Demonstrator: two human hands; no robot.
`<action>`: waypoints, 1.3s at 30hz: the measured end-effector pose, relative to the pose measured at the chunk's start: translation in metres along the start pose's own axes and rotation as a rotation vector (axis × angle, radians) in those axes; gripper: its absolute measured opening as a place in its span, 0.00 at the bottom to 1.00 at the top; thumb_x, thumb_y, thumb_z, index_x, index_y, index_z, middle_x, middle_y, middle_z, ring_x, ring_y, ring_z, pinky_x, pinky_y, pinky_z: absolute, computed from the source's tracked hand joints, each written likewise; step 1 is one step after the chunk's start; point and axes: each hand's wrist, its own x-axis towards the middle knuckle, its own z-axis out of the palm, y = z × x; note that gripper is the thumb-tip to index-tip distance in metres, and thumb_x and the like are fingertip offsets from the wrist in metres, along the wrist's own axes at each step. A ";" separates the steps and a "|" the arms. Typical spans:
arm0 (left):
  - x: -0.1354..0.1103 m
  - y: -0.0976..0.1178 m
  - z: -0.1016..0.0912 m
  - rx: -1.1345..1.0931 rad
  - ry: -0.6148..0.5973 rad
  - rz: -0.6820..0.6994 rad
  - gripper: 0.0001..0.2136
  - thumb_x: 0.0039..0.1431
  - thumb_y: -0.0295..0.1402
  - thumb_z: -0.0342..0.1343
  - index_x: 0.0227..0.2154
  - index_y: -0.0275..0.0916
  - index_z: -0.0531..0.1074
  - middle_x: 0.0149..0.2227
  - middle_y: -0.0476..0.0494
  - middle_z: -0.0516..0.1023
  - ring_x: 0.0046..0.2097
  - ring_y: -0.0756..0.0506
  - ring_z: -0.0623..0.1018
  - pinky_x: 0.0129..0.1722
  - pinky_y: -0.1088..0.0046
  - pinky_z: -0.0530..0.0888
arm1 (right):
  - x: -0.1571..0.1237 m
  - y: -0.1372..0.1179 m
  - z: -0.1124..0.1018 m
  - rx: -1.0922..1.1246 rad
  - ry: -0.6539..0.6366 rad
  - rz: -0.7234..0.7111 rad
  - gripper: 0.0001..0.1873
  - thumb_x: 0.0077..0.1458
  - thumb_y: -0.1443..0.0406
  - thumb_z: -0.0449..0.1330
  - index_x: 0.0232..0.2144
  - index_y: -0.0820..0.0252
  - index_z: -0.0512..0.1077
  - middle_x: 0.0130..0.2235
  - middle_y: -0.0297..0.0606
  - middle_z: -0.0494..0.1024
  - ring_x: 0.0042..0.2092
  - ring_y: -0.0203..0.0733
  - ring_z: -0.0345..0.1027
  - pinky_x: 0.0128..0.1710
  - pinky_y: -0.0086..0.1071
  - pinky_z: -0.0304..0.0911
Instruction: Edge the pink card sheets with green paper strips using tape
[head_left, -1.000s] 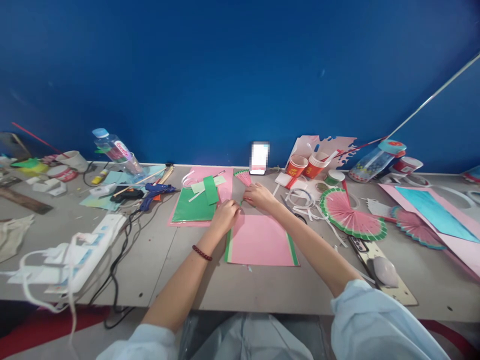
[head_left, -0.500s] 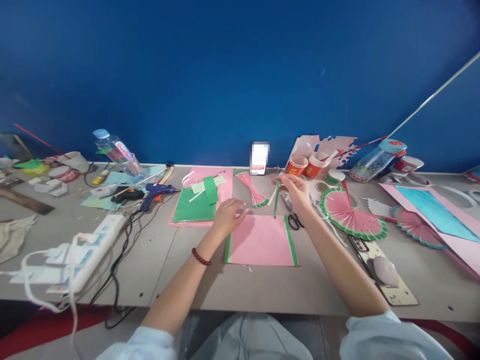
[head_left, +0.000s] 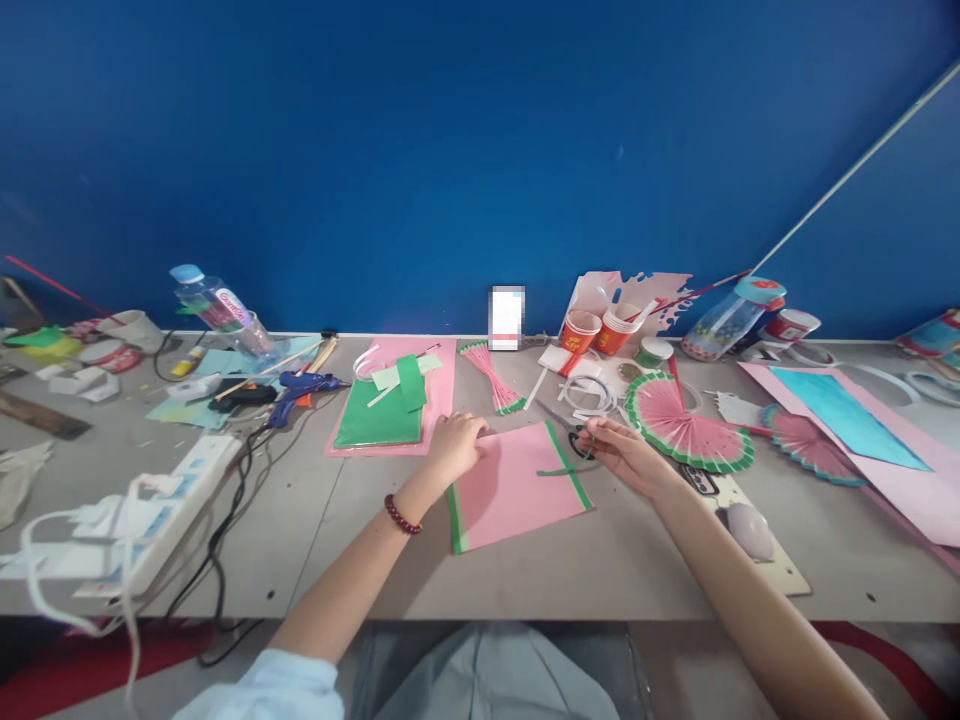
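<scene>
A pink sheet of paper [head_left: 510,475] with green strips along its two side edges lies slightly turned on the table. My left hand [head_left: 454,445], fingers curled, holds its upper left corner. To the right of the sheet, my right hand [head_left: 622,455] is closed in a pinch on a thin green paper strip [head_left: 553,472]. The strip's loose end hangs over the sheet's right part. Scissors [head_left: 579,442] lie beside my right fingertips, their handles partly hidden.
Behind the sheet lie a pleated pink paper piece [head_left: 495,378] and a phone [head_left: 506,318]. Green paper [head_left: 379,425] and a blue glue gun [head_left: 300,392] are to the left. A watermelon-patterned fan [head_left: 694,430], paper cups [head_left: 581,332] and a white power strip [head_left: 176,510] stand about.
My right hand has come down and nearer with the green strip, now right of the sheet. The pink sheet has turned counterclockwise, and my left hand has moved onto its corner.
</scene>
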 end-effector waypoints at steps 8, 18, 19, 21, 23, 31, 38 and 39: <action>-0.015 -0.003 -0.021 -0.158 -0.082 -0.127 0.03 0.50 0.26 0.55 0.25 0.41 0.70 0.29 0.47 0.77 0.32 0.45 0.76 0.27 0.73 0.64 | 0.005 -0.008 -0.005 -0.129 0.002 -0.089 0.12 0.41 0.60 0.66 0.29 0.58 0.72 0.26 0.33 0.73 0.32 0.37 0.69 0.40 0.35 0.64; -0.048 -0.019 -0.037 -0.960 -0.134 -0.200 0.12 0.47 0.39 0.61 0.25 0.38 0.66 0.27 0.49 0.74 0.32 0.49 0.74 0.34 0.74 0.69 | -0.022 -0.042 0.014 -0.579 0.022 -0.072 0.11 0.49 0.63 0.56 0.33 0.60 0.76 0.20 0.30 0.66 0.18 0.29 0.45 0.20 0.30 0.45; -0.051 -0.016 -0.039 -1.000 -0.161 -0.207 0.13 0.46 0.40 0.62 0.26 0.37 0.67 0.27 0.49 0.74 0.31 0.49 0.74 0.34 0.74 0.69 | -0.025 -0.047 0.021 -0.635 0.009 -0.119 0.12 0.50 0.62 0.56 0.33 0.59 0.76 0.22 0.32 0.68 0.20 0.31 0.48 0.21 0.30 0.47; -0.057 -0.011 -0.041 -1.071 -0.214 -0.225 0.14 0.45 0.41 0.63 0.26 0.37 0.68 0.27 0.48 0.74 0.31 0.50 0.73 0.33 0.74 0.69 | -0.033 -0.058 0.035 -0.699 -0.056 -0.192 0.16 0.54 0.57 0.53 0.32 0.59 0.77 0.28 0.37 0.71 0.24 0.33 0.54 0.24 0.31 0.50; -0.061 -0.005 -0.043 -1.112 -0.244 -0.229 0.14 0.44 0.41 0.63 0.27 0.36 0.69 0.26 0.48 0.74 0.30 0.50 0.73 0.31 0.75 0.68 | -0.039 -0.066 0.050 -0.801 -0.133 -0.220 0.17 0.55 0.55 0.52 0.31 0.58 0.76 0.31 0.38 0.72 0.28 0.35 0.59 0.26 0.31 0.52; -0.068 0.008 -0.053 -1.148 -0.278 -0.214 0.14 0.44 0.41 0.63 0.26 0.35 0.69 0.26 0.49 0.73 0.29 0.51 0.71 0.28 0.77 0.65 | -0.044 -0.071 0.075 -0.995 -0.165 -0.297 0.10 0.50 0.59 0.57 0.25 0.60 0.70 0.30 0.34 0.70 0.25 0.32 0.56 0.24 0.29 0.52; -0.068 0.008 -0.053 -1.149 -0.295 -0.206 0.14 0.45 0.40 0.63 0.27 0.36 0.69 0.27 0.49 0.74 0.30 0.51 0.72 0.29 0.77 0.66 | -0.029 -0.063 0.068 -0.967 -0.108 -0.266 0.12 0.49 0.57 0.58 0.25 0.61 0.70 0.25 0.32 0.66 0.24 0.31 0.52 0.22 0.28 0.48; -0.068 0.009 -0.052 -1.138 -0.285 -0.213 0.14 0.45 0.41 0.63 0.27 0.36 0.69 0.27 0.49 0.74 0.30 0.51 0.72 0.30 0.77 0.67 | -0.027 -0.063 0.067 -0.947 -0.104 -0.242 0.13 0.49 0.56 0.58 0.25 0.61 0.70 0.24 0.32 0.65 0.23 0.31 0.51 0.21 0.27 0.48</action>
